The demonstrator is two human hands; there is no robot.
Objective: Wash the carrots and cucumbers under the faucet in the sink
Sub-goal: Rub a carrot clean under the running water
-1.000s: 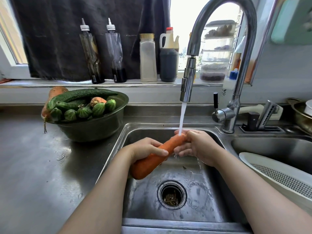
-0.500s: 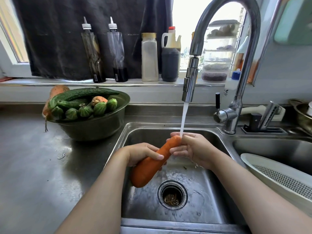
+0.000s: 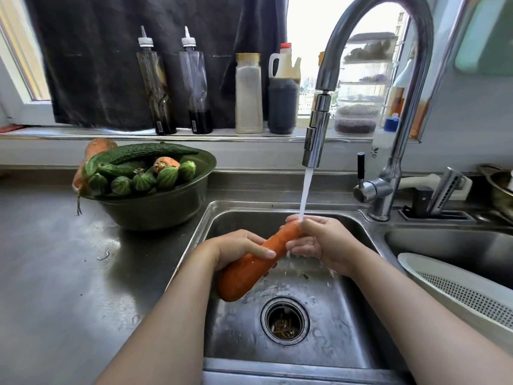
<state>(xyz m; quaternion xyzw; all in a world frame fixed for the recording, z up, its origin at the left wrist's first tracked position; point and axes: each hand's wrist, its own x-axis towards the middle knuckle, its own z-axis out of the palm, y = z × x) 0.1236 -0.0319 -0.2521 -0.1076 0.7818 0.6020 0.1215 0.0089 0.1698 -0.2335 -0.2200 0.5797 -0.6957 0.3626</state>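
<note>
A thick orange carrot (image 3: 249, 268) slants over the steel sink (image 3: 347, 329), its thin end up under the running faucet (image 3: 316, 134). My left hand (image 3: 236, 248) grips the carrot's middle from the left. My right hand (image 3: 319, 240) wraps its fingers round the thin end, where the water stream lands. A dark green bowl (image 3: 155, 207) on the counter at the left holds several cucumbers (image 3: 144, 154) and carrots (image 3: 165, 162).
Bottles and jars (image 3: 248, 93) line the window ledge behind. A white colander (image 3: 458, 290) lies in the second basin at the right. The faucet's handle (image 3: 361, 168) and a knife holder (image 3: 441, 195) stand behind the sink. A drain strainer (image 3: 284, 320) sits below the carrot.
The hands and carrot stay under the stream; my right hand has shifted slightly along the thin end, and the camera has tilted a little.
</note>
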